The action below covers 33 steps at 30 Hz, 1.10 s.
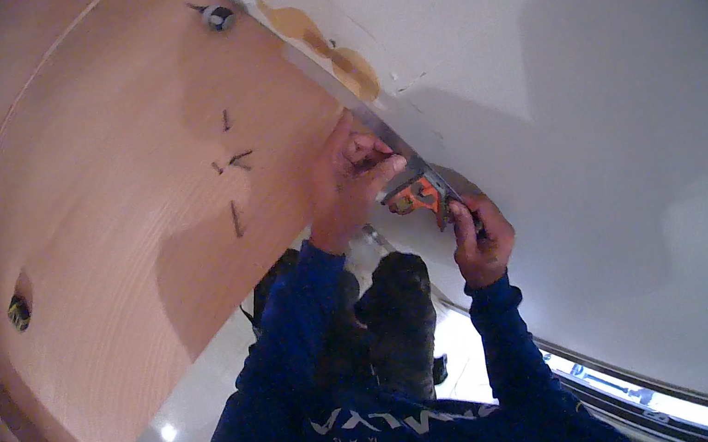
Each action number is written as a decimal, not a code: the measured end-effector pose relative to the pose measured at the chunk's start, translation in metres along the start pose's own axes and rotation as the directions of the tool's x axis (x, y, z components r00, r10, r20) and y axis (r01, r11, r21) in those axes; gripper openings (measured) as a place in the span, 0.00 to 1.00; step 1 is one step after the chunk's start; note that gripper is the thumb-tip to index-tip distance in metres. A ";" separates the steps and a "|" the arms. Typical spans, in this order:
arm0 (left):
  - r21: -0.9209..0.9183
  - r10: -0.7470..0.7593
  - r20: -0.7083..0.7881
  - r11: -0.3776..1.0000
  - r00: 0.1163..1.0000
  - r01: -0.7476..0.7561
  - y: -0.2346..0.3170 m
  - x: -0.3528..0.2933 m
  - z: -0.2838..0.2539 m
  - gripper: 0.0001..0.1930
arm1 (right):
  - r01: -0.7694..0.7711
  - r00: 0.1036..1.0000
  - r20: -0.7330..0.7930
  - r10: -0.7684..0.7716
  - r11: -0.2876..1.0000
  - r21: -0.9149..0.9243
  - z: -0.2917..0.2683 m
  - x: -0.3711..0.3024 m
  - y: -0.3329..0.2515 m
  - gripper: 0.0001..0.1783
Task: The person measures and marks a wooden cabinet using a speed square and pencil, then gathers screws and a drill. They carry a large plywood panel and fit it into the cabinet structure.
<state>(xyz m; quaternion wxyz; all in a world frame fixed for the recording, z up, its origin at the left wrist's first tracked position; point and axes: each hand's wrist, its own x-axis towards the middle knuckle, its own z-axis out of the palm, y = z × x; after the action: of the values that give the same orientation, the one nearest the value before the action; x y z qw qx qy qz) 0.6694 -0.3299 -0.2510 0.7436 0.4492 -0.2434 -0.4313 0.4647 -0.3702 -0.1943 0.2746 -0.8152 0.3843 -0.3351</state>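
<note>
Head view: right fingers [490, 222] grip orange-grey tool [427, 194]

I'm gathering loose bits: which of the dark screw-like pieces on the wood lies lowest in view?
The long piece, alone beneath the small cluster; all the others lie higher up.

1 left hand [349, 177], 1 right hand [486, 241], 1 orange tool [427, 197]. Tabletop [103, 150]: roughly 5 screws [226, 120], 1 grey round item [218, 18] far.

Both hands [485, 241] at an orange tool [431, 193] by a metal strip [373, 124], dark fasteners [236, 219] on a brown panel [106, 197]
</note>
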 end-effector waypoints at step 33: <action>0.170 0.483 -0.004 0.863 0.876 -0.475 0.015 0.011 0.037 0.41 | 0.132 0.751 -0.492 -0.441 0.830 -0.542 0.021 0.004 -0.027 0.11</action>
<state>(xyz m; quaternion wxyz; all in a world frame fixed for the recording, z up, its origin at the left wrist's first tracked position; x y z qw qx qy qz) 0.6539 -0.3527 -0.2204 0.7934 0.4439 -0.3647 -0.2013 0.4943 -0.3541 -0.1866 -0.1260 -0.7584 0.3866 -0.5094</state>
